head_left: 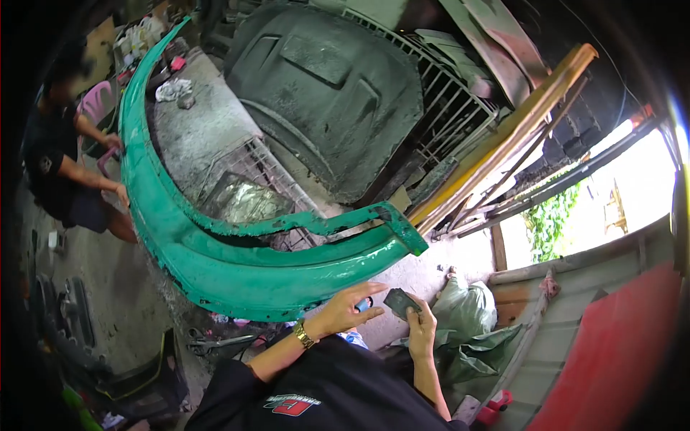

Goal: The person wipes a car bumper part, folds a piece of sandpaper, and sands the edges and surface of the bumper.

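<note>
My right hand [422, 323] grips a dark, flat rectangular piece of sandpaper or a sanding pad [400, 304] between thumb and fingers. Close to it on the left is my left hand [351, 309], wearing a gold watch, with thumb and fingers apart. A small blue object [364, 304] shows between those fingers; whether they touch it I cannot tell. Just beyond both hands curves a large green car bumper [237, 276], shiny as if wet and chipped along its edges. Neither hand touches the bumper.
Another person [61, 158] stands at the left with both hands at the bumper's edge. A dark car hood [323, 93] leans behind, against a metal rack. White sacks [467, 309] lie to the right, near a red panel [618, 345]. Car parts [75, 309] lie on the left floor.
</note>
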### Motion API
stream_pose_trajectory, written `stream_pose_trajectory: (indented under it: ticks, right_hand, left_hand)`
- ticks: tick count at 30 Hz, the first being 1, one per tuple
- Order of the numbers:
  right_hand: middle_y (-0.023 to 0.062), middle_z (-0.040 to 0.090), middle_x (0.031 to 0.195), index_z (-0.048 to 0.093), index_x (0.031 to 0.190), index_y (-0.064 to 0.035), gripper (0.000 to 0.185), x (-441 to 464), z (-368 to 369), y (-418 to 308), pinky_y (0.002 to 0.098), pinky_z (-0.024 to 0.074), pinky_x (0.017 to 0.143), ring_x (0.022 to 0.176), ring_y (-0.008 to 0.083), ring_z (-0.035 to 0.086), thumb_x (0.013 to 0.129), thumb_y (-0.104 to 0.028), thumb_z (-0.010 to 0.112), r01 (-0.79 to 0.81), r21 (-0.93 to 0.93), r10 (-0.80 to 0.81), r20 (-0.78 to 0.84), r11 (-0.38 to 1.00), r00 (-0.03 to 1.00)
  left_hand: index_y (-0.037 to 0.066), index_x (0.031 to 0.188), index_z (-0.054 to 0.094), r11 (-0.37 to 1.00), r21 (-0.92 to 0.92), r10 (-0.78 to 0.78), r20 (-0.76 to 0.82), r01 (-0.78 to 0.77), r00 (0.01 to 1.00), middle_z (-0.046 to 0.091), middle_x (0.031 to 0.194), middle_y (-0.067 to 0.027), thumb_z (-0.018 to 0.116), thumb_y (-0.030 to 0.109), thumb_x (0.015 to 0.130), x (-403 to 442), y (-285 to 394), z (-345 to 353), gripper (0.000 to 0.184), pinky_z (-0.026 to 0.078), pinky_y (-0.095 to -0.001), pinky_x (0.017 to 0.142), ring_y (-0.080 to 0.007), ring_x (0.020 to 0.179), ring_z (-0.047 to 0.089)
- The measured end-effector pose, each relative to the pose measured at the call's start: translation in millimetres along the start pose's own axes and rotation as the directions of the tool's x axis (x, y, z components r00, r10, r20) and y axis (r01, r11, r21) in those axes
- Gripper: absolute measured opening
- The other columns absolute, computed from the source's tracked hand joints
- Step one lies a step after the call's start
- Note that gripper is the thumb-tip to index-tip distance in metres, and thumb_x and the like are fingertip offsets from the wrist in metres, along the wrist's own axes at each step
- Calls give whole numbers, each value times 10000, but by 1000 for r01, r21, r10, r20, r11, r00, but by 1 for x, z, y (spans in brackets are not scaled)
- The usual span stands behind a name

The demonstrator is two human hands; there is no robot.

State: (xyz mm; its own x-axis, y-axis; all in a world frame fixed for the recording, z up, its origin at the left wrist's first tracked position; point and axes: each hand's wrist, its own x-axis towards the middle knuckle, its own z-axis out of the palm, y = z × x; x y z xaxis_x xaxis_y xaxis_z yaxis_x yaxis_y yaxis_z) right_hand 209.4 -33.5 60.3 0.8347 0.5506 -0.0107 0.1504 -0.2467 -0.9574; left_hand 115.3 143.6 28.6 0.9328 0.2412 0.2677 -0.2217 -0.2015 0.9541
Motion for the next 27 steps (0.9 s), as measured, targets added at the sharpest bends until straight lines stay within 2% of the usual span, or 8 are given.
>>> stream_pose_trajectory:
  ticks: [4, 8, 10, 14, 16, 19, 21, 27]
  right_hand:
    - [66, 614, 1026, 592, 1115, 40, 225, 0, 7, 6, 278, 479, 839, 926, 123, 574, 915, 24, 493, -166, 400, 171, 22, 901, 985]
    - [98, 647, 978, 619, 1029, 22, 159, 10, 0, -11, 304, 493, 791, 891, 165, 609, 878, 8, 572, 88, 45, -94, 143, 995, 985]
    - [117, 660, 900, 621, 1014, 23, 177, 10, -12, -15, 323, 493, 797, 834, 189, 630, 848, -39, 630, -44, -120, 93, 438, 992, 894]
    - [157, 664, 814, 601, 988, 0, 212, 19, -7, -24, 353, 499, 733, 777, 189, 644, 830, -120, 678, -46, -443, 290, 501, 895, 815]
    - [175, 656, 793, 593, 988, -18, 184, 19, -5, 0, 353, 494, 690, 752, 174, 640, 850, -118, 662, -49, -405, 260, 485, 913, 835]
    - [143, 664, 790, 592, 973, 1, 156, 21, -7, 9, 317, 497, 677, 744, 154, 633, 858, -90, 645, -189, -148, 226, 296, 971, 928]
    - [95, 669, 803, 591, 953, 17, 120, 25, -12, -3, 281, 501, 689, 751, 139, 632, 865, -58, 626, -374, 110, 344, 224, 921, 912]
    - [76, 663, 823, 585, 943, 25, 93, 23, -14, 21, 264, 510, 700, 747, 124, 629, 890, -52, 592, -312, 235, 277, 173, 920, 945]
  left_hand:
    - [24, 1104, 625, 959, -131, -249, 19, 250, 968, 653, 976, -85, 670, 159, 860, -6, -14, 10, 282, 484, -302, 793, -187, 862, 623]
    - [29, 995, 644, 958, -65, -277, 45, 280, 960, 660, 886, -66, 655, 134, 873, -7, -6, -7, 160, 479, -292, 723, -162, 785, 624]
    - [40, 966, 641, 969, -11, -244, 92, 246, 965, 659, 886, -89, 651, 127, 866, -6, -5, -14, 133, 482, -308, 725, -213, 791, 634]
    - [42, 988, 630, 960, 280, -105, 276, 25, 955, 643, 909, -114, 656, 122, 835, -2, -9, -8, 175, 486, -351, 728, -292, 849, 617]
    - [45, 1001, 627, 957, 289, -67, 275, -16, 959, 637, 924, -117, 658, 124, 825, 4, -11, -1, 195, 486, -362, 728, -306, 869, 609]
    - [53, 1131, 601, 879, 477, 2, -42, 18, 999, 572, 886, -108, 651, 253, 844, 29, -9, -4, 353, 452, -403, 733, -302, 816, 561]
    - [47, 1193, 569, 769, 639, 44, -67, 9, 997, 542, 885, -109, 641, 303, 847, 54, -2, -7, 436, 433, -400, 728, -294, 817, 534]
    - [29, 1311, 485, 535, 844, 65, 7, -41, 998, 486, 900, -106, 622, 398, 846, 72, -13, -4, 609, 392, -373, 707, -267, 837, 481]
